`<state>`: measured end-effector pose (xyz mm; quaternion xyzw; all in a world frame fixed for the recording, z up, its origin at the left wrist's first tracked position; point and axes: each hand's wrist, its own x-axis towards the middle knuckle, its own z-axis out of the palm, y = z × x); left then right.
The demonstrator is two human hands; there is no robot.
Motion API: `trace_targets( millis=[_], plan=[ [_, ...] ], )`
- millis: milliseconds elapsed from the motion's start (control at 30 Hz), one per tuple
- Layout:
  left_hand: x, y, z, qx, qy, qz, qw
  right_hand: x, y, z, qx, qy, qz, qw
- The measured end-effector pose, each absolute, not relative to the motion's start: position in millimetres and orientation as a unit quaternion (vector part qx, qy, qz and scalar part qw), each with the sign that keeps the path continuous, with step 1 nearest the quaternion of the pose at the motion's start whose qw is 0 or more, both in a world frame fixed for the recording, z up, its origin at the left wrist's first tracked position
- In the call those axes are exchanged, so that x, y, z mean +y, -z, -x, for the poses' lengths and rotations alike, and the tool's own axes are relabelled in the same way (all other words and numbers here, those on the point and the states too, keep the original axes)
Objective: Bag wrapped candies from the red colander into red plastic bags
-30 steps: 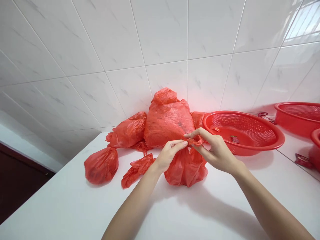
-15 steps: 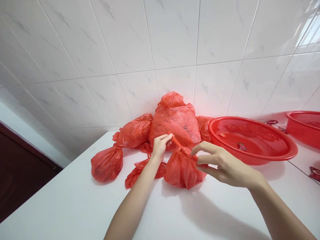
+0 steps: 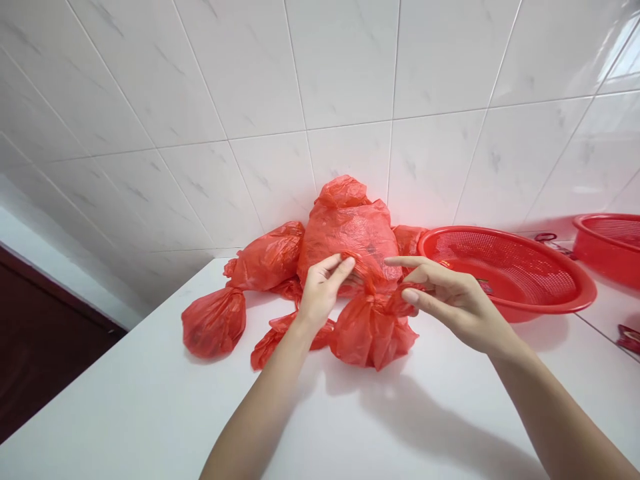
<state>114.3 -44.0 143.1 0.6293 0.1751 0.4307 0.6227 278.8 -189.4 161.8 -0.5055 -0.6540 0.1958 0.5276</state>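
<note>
A red plastic bag sits on the white table, bulging below and gathered at its neck. My left hand pinches one side of the bag's top between thumb and fingers. On the other side, my right hand grips a second part of the top, its thumb and a finger closed on the plastic while the index finger reaches out straight. Between the hands the bag's neck is bunched. What is inside does not show clearly.
Behind stands a big full red bag against the tiled wall. Smaller red bags lie to the left. A red colander stands right, with a second colander beyond it and a small dark red packet near the edge.
My right hand has gone from loosely open beside the bag to gripping its top. My left hand has turned slightly, and the bag's top is now spread between both hands.
</note>
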Motion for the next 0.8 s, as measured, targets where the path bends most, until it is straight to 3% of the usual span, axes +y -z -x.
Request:
trace_targets(
  millis=[200,367,467,600,800],
  plan=[
    [-86,-152,-109,0.114,-0.411,-0.701,0.572,-191,-164,-272,-0.637,-0.248,0.496,0.536],
    [-99,-142,-112,0.047,-0.295,-0.741,0.601,-201,-168,-270,-0.616,-0.165,0.485,0.598],
    [-109,-135,-111,0.06,-0.229,-0.744,0.624,-208,-171,-270,-0.641,-0.119,0.476,0.59],
    [-91,-142,-78,0.214,-0.358,-0.725,0.547,-223,-182,-270,-0.681,-0.035,0.473,0.557],
    [6,-158,39,0.522,-0.528,-0.596,0.305,-236,-191,-282,-0.642,0.056,0.498,0.581]
  ],
)
